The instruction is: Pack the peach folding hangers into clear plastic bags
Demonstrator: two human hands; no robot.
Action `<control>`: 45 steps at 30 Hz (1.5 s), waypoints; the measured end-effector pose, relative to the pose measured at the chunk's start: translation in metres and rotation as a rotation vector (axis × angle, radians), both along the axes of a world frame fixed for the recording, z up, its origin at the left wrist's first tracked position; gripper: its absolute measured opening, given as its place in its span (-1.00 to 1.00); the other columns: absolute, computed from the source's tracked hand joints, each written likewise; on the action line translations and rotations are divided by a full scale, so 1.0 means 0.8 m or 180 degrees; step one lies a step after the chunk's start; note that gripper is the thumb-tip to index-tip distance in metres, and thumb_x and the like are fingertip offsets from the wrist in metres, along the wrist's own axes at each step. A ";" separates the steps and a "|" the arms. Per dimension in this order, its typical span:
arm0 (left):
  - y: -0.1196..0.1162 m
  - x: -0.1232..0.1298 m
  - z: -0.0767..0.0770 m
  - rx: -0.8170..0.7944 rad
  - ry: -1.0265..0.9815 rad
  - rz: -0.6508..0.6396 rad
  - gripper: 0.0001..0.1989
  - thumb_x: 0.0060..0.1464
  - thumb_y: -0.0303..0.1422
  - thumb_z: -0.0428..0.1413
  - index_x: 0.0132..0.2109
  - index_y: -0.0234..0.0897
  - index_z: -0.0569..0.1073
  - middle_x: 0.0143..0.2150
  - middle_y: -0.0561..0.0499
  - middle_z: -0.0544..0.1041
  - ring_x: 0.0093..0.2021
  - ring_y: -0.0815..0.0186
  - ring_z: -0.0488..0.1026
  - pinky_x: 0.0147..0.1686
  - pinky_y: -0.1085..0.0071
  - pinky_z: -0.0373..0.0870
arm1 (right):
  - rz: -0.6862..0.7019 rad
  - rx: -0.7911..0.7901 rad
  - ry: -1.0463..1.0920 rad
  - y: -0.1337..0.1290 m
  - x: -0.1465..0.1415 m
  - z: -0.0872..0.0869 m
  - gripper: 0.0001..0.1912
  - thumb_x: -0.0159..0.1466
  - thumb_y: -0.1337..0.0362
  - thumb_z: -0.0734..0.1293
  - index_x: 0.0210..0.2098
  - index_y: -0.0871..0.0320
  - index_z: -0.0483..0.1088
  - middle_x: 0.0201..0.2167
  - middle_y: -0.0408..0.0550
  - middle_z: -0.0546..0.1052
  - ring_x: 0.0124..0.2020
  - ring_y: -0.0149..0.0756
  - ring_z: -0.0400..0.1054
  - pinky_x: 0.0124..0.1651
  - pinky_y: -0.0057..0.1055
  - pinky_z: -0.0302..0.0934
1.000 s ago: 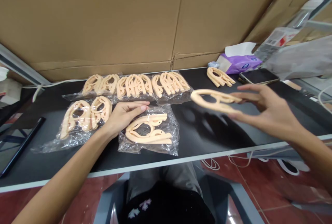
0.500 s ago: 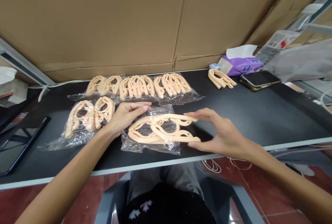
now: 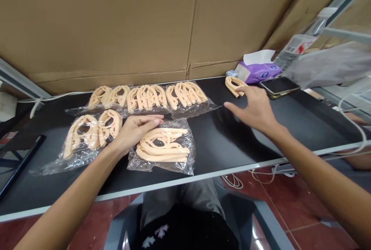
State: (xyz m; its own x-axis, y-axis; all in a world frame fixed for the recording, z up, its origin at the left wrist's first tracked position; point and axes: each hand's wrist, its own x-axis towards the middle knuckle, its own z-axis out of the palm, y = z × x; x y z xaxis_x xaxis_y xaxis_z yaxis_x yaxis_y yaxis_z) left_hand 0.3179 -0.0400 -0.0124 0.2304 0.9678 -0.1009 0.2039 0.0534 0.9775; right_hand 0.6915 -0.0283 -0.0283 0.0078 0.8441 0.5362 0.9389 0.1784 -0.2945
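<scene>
A clear plastic bag (image 3: 189, 142) lies near the table's front edge with cream folding hangers (image 3: 165, 153) inside it. My left hand (image 3: 139, 130) pinches the upper left edge of this bag between thumb and fingers. Farther right, my right hand (image 3: 253, 107) is over the table, thumb and fingers apart, its fingertips at the loose cream hangers (image 3: 233, 84) near the back. Whether the fingertips touch them is hard to tell. Bagged hangers (image 3: 146, 97) stand in a row along the back, and another filled bag (image 3: 82, 136) lies left of my left hand.
A purple tissue pack (image 3: 259, 73) and stacked phones (image 3: 279, 86) sit at the back right, beside a plastic bottle (image 3: 298, 45). A dark flat device (image 3: 21, 165) lies at the left. Cardboard (image 3: 116, 26) stands behind the black table (image 3: 220, 145).
My right hand has let go of the hangers, now farther inside the front bag, and moved to the loose hangers at the back right. My left hand remains on the bag.
</scene>
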 end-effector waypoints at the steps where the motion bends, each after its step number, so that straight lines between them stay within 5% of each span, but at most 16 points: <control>1: 0.000 0.000 0.000 0.0003 0.0008 0.0006 -0.62 -0.07 0.00 0.40 -0.20 -0.16 0.72 0.16 -0.10 0.60 0.14 0.04 0.54 0.19 0.19 0.46 | -0.0384 -0.0070 -0.0063 0.014 0.016 -0.001 -0.44 0.19 -0.03 0.41 0.07 0.14 0.38 0.08 0.26 0.50 0.17 0.27 0.33 0.16 0.21 0.22; 4: 0.000 0.000 0.000 -0.0002 0.0037 0.0005 -0.60 -0.08 0.01 0.40 -0.20 -0.18 0.72 0.15 -0.11 0.60 0.14 0.01 0.54 0.19 0.16 0.46 | -0.1069 -0.0408 0.0002 0.046 0.046 -0.006 -0.19 0.08 -0.19 0.44 0.15 0.20 0.33 0.12 0.38 0.45 0.19 0.43 0.27 0.15 0.32 0.13; 12: 0.001 0.000 0.001 0.0016 0.0101 -0.0010 -0.66 -0.03 -0.03 0.38 -0.20 -0.16 0.71 0.17 -0.10 0.59 0.14 0.06 0.55 0.18 0.19 0.46 | -0.1178 -0.0784 0.0600 0.080 0.072 -0.010 -0.18 0.08 -0.25 0.42 0.07 0.29 0.35 -0.16 0.43 0.56 0.05 0.40 0.39 0.16 0.37 0.07; 16: 0.001 -0.001 0.000 -0.0021 0.0056 -0.0008 -0.67 -0.03 -0.05 0.38 -0.20 -0.16 0.71 0.16 -0.10 0.60 0.13 0.09 0.55 0.17 0.22 0.46 | -0.1002 -0.0399 0.0738 0.065 0.082 -0.002 -0.35 0.00 -0.20 0.51 -0.09 0.09 0.41 -0.39 0.18 0.56 -0.05 0.37 0.44 0.14 0.45 0.10; 20: 0.000 0.001 0.001 -0.0070 -0.0015 -0.0013 -0.65 -0.04 -0.04 0.39 -0.20 -0.19 0.71 0.17 -0.12 0.59 0.13 0.06 0.55 0.16 0.19 0.47 | -0.1012 -0.0429 0.1296 0.018 0.074 0.020 -0.51 -0.01 -0.23 0.52 -0.31 -0.04 0.43 -0.42 0.07 0.59 -0.13 0.32 0.51 0.10 0.40 0.25; 24: -0.001 0.001 0.001 -0.0096 -0.0037 0.0002 -0.67 -0.02 -0.07 0.39 -0.19 -0.18 0.71 0.17 -0.11 0.59 0.13 0.08 0.55 0.16 0.20 0.48 | -0.0222 -0.0710 0.1990 -0.052 0.046 0.027 -0.53 -0.01 -0.11 0.55 -0.18 -0.07 0.50 -0.33 0.03 0.66 -0.20 0.17 0.57 -0.06 0.12 0.46; 30: -0.001 0.000 0.002 -0.0201 -0.0101 0.0054 -0.68 -0.02 -0.10 0.39 -0.16 -0.18 0.71 0.16 -0.10 0.60 0.12 0.10 0.56 0.15 0.24 0.48 | 0.1227 -0.0212 0.0955 -0.123 -0.004 0.007 -0.59 0.07 0.03 0.54 -0.12 -0.04 0.47 -0.21 -0.06 0.66 -0.23 0.01 0.59 -0.11 0.03 0.52; 35: -0.004 0.003 0.005 -0.0205 -0.0118 0.0088 -0.67 -0.04 -0.09 0.40 -0.17 -0.17 0.71 0.12 -0.11 0.62 0.10 0.11 0.57 0.15 0.23 0.47 | 0.1817 -0.0142 0.0938 -0.113 -0.041 0.005 -0.59 0.08 0.14 0.55 -0.12 0.00 0.43 -0.21 -0.08 0.65 -0.23 -0.11 0.59 -0.19 -0.16 0.53; 41: -0.004 0.004 0.004 -0.0181 -0.0134 0.0062 -0.61 -0.09 -0.06 0.41 -0.17 -0.19 0.71 0.13 -0.12 0.61 0.10 0.06 0.57 0.14 0.19 0.49 | 0.1942 -0.0505 0.0956 -0.080 -0.118 0.014 -0.43 0.11 0.02 0.54 0.06 0.03 0.42 0.03 0.00 0.61 0.01 -0.06 0.54 0.05 -0.02 0.45; 45: -0.003 0.003 0.002 -0.0057 -0.0078 0.0037 -0.62 -0.09 -0.05 0.42 -0.18 -0.19 0.71 0.12 -0.12 0.62 0.11 0.07 0.56 0.17 0.19 0.46 | 0.1793 -0.0137 0.0858 -0.042 -0.120 0.023 -0.83 0.33 0.08 0.36 -0.23 -0.01 0.53 -0.16 -0.11 0.67 -0.05 -0.11 0.55 0.13 0.02 0.33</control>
